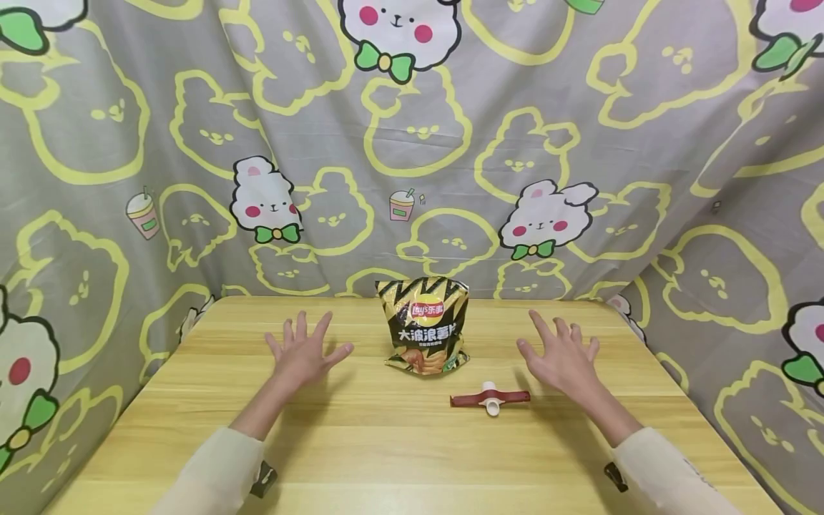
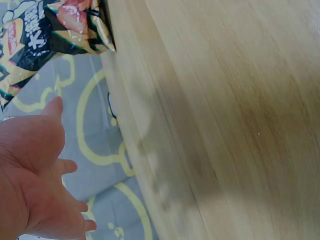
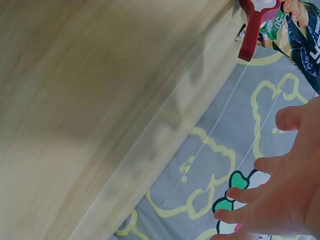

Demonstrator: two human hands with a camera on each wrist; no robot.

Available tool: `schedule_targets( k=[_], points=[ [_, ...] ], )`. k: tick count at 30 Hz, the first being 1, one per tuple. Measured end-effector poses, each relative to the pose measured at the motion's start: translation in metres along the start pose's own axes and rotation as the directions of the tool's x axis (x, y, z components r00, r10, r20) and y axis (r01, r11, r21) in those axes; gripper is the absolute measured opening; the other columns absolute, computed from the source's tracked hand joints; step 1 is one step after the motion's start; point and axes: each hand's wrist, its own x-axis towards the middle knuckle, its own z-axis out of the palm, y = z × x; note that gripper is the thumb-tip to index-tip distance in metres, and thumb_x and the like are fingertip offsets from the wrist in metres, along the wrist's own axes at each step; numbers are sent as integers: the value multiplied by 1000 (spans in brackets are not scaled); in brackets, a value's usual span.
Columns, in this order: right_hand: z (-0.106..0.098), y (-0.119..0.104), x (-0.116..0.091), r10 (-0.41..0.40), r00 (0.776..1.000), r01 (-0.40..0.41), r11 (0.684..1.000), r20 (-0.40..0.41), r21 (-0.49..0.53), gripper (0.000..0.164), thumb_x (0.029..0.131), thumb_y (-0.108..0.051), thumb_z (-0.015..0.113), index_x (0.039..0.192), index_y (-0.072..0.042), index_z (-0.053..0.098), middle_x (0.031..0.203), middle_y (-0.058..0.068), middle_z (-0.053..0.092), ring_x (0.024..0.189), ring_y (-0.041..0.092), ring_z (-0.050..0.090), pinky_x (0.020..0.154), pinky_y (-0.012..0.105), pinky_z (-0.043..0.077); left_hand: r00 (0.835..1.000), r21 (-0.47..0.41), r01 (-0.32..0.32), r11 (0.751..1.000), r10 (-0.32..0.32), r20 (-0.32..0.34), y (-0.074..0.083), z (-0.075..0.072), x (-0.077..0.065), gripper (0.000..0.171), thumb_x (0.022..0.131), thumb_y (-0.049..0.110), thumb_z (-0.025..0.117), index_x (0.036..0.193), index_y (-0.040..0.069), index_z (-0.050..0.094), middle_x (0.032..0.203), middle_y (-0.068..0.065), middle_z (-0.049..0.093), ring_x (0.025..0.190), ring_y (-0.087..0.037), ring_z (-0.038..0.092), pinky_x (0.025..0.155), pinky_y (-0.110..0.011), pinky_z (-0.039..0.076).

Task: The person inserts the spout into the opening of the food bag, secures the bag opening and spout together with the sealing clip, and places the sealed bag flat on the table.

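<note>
A black and yellow bag of potato chips (image 1: 426,327) stands upright toward the back of the wooden table. In front of it lies a dark red bag clip (image 1: 466,400) with a white spout at its middle. My left hand (image 1: 305,356) hovers over the table left of the bag, fingers spread, holding nothing. To the right, my right hand (image 1: 563,357) is likewise spread and holds nothing, with the clip nearest to it. In the left wrist view the chip bag (image 2: 50,35) shows beyond the thumb. The right wrist view catches one end of the red clip (image 3: 251,35).
The wooden table (image 1: 360,458) stretches toward me. Behind it and at both sides hangs a grey curtain (image 1: 335,136) printed with yellow outlines and white cartoon animals, close to the table's back edge.
</note>
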Motion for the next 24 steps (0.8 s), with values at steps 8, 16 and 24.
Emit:
schedule_targets(
  k=[8, 16, 24],
  points=[
    [3, -11, -4, -31, 999, 30, 999, 26, 36, 68, 103, -46, 49, 159, -13, 31, 148, 37, 42, 132, 59, 42, 97, 76, 29, 998, -35, -60, 998, 60, 0, 13, 2, -4, 81, 98, 55, 58, 160, 12, 28, 161, -40, 6, 147, -63, 6, 109, -82, -10],
    [5, -22, -9, -82, 996, 79, 990, 20, 113, 64, 101, -39, 56, 156, -11, 38, 146, 31, 50, 134, 54, 47, 97, 72, 34, 993, -87, -120, 989, 117, -32, 34, 1, -6, 80, 98, 54, 59, 159, 11, 31, 160, -40, 17, 150, -56, 15, 113, -78, -5],
    [5, -28, -9, -125, 992, 122, 975, 8, 185, 60, 98, -34, 62, 151, -8, 46, 141, 28, 57, 128, 52, 54, 103, 70, 41, 988, -93, -154, 984, 153, -24, 57, -2, -15, 74, 98, 52, 60, 155, 10, 39, 153, -37, 36, 142, -56, 35, 114, -79, 10]
  ],
)
